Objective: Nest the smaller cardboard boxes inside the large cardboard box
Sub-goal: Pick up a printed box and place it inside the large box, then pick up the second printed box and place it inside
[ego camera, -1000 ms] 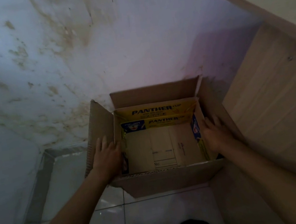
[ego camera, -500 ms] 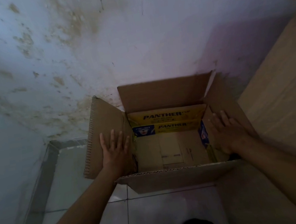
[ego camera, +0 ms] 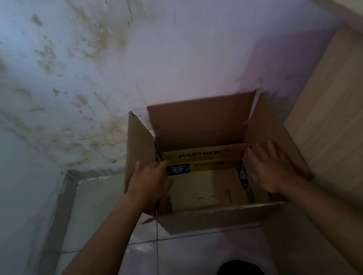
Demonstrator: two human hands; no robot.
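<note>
Corrugated cardboard box (ego camera: 199, 123), glossy yellow-printed box (ego camera: 205, 158) nested inside

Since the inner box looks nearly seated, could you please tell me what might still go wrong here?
The left hand has fingers between the yellow printed box and the large box; they could get pinched. The right hand presses the side flap, which might crease. The fit looks tight, so the printed box may jam crooked.

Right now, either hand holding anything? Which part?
Left hand grips the big box's left wall. Right hand lies flat on its right flap; no grip.
</note>
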